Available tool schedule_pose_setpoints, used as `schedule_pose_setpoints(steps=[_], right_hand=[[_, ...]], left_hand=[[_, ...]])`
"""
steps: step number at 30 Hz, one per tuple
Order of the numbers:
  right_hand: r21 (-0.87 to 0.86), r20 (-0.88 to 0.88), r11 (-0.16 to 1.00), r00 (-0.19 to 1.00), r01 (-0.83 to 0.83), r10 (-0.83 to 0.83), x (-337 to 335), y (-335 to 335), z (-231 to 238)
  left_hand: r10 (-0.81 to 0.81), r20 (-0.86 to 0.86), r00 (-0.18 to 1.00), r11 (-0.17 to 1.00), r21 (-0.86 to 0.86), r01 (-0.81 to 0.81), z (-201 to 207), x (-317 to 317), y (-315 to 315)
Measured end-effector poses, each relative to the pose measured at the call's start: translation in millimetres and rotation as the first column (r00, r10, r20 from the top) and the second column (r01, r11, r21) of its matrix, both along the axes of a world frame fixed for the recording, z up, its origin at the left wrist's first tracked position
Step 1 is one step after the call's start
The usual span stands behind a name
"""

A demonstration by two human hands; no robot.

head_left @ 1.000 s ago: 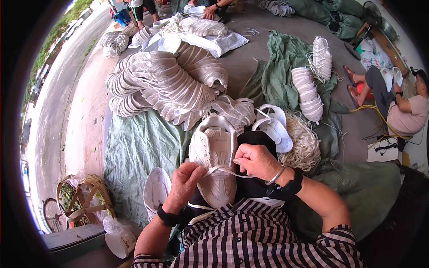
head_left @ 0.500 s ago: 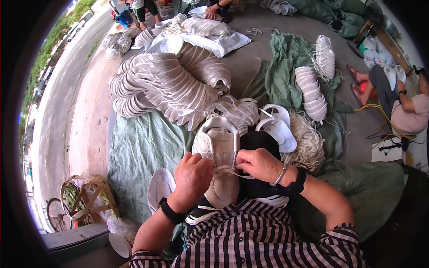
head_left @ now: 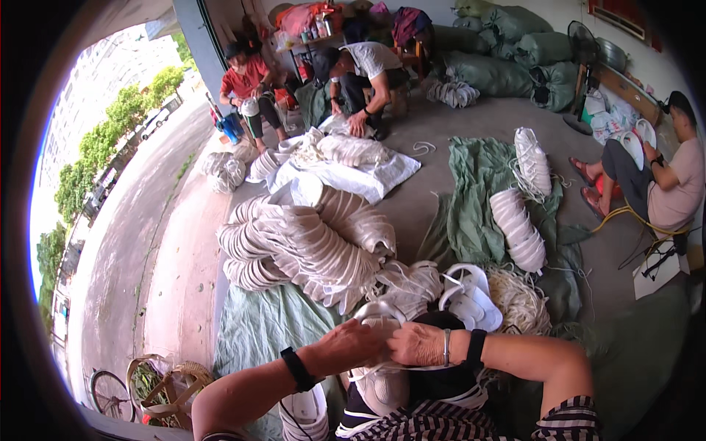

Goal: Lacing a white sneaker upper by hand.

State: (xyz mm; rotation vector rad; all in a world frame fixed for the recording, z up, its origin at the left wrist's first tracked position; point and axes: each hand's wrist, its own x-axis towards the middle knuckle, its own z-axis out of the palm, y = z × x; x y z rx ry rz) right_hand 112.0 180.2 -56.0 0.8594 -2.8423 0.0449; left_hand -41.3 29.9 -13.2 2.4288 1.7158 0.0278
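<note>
Lower centre, a white lace-up shoe point(head_left: 384, 392) rests toe toward me, on or between my dark-clad legs. My left hand point(head_left: 351, 345) is closed in a pinch over its lacing. Right beside it, my right hand point(head_left: 419, 345) is closed too, the knuckles of the two nearly touching. A pale shoelace point(head_left: 373, 363) shows just under the hands; its ends vanish among the fingers. The hands cover the tongue and eyelets, while the shoe's collar point(head_left: 379, 312) shows beyond them. Left of my lap stand nested white shoe pieces point(head_left: 304, 413).
Stacked white shoe uppers point(head_left: 301, 246) lie ahead on green sheeting point(head_left: 273, 328). To their right are a white shoe piece point(head_left: 472, 301), a heap of laces point(head_left: 521, 300) and wrapped bundles point(head_left: 518, 229). Three people work farther off. A woven basket point(head_left: 168, 389) stands at lower left.
The view has tilted up, so the shoe and hands sit lower and more of the room shows. My hands have come together from either side of the shoe.
</note>
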Motion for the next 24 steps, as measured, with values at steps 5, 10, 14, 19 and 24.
schedule_pose_setpoints(steps=[5, 10, 14, 19, 24], right_hand=[[-0.178, 0.458, 0.932, 0.865, 0.316, -0.206, -11, -7, 19], [-0.064, 0.638, 0.896, 0.708, 0.440, -0.302, -25, -9, 23], [0.029, 0.740, 0.890, 0.588, 0.456, -0.326, -31, -7, 27], [-0.586, 0.788, 0.373, 0.614, 0.720, 0.054, -16, 11, 2], [-0.535, 0.741, -0.249, 0.590, 0.807, 0.321, 0, -16, 23]], left_hand=[[0.032, 0.434, 0.900, 0.963, 0.226, -0.143, -84, 2, -3], [0.274, 0.246, 0.930, 0.953, -0.198, -0.229, -17, 18, 20], [0.341, -0.045, 0.939, 0.890, -0.307, -0.338, 1, 21, 23], [0.522, 0.836, 0.169, 0.789, -0.399, -0.467, -38, 6, 4], [0.304, 0.922, -0.241, 0.777, -0.386, -0.498, -57, 16, 3]])
